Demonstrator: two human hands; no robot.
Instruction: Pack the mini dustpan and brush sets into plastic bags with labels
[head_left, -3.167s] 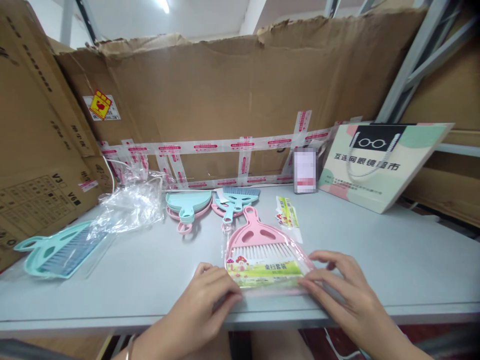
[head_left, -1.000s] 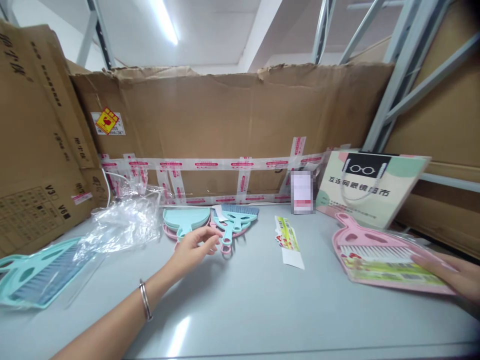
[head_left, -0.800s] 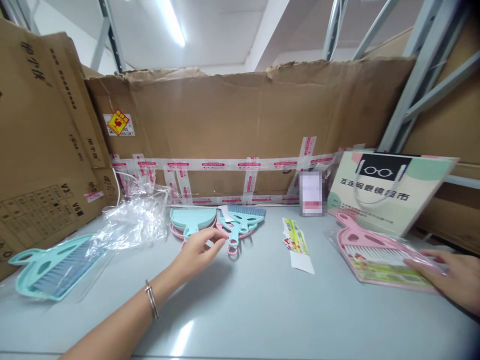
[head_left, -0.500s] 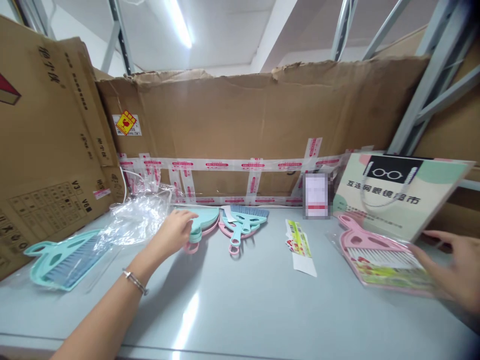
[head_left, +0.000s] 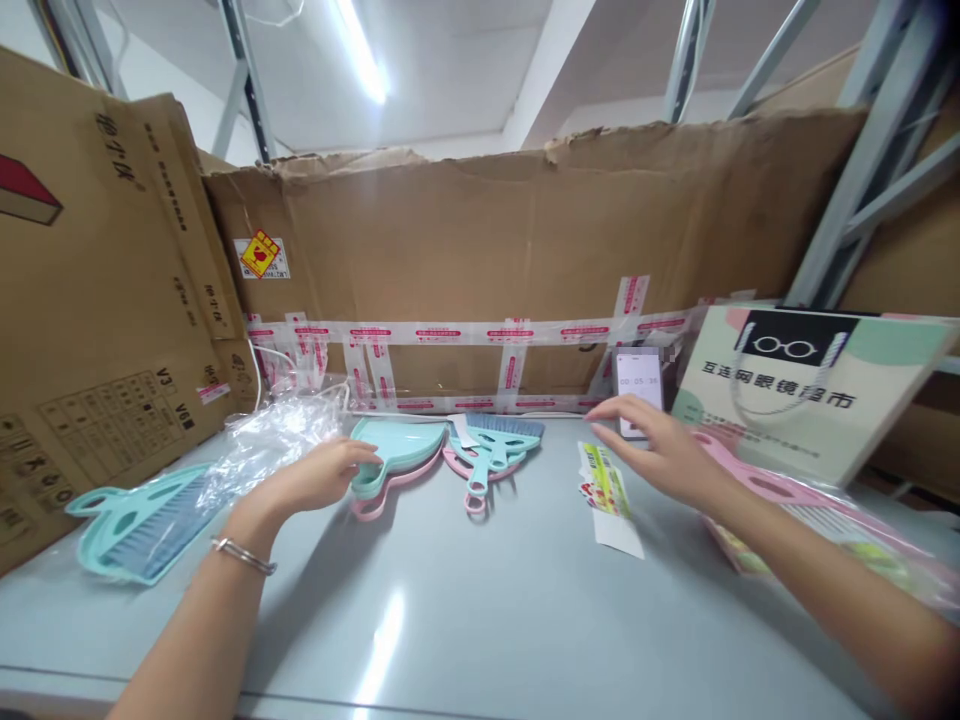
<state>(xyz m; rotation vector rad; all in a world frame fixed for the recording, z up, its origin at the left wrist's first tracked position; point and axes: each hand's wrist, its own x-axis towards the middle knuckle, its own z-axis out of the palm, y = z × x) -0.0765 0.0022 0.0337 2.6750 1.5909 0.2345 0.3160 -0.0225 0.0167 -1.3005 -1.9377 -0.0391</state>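
Note:
My left hand [head_left: 311, 478] rests at the left edge of a stack of teal and pink dustpans [head_left: 401, 445], its fingers curled round the teal one by its handle. My right hand [head_left: 660, 450] hovers open, fingers stretched out to the left, above a few printed label cards [head_left: 604, 488] on the grey table [head_left: 480, 600]. Between the two hands lie small teal and pink brushes [head_left: 491, 450]. A bagged pink dustpan and brush set [head_left: 810, 505] lies at the right, partly under my right forearm.
A heap of clear plastic bags [head_left: 274, 440] and a bagged teal set [head_left: 135, 510] lie at the left. A phone [head_left: 637, 385] and a printed paper bag [head_left: 814, 385] lean at the back right. Cardboard walls [head_left: 487, 250] close off the back and left.
My right hand let go of the bagged pink set at the right and swung left over the label cards. My left hand moved from the brushes to the dustpan stack and closed on it.

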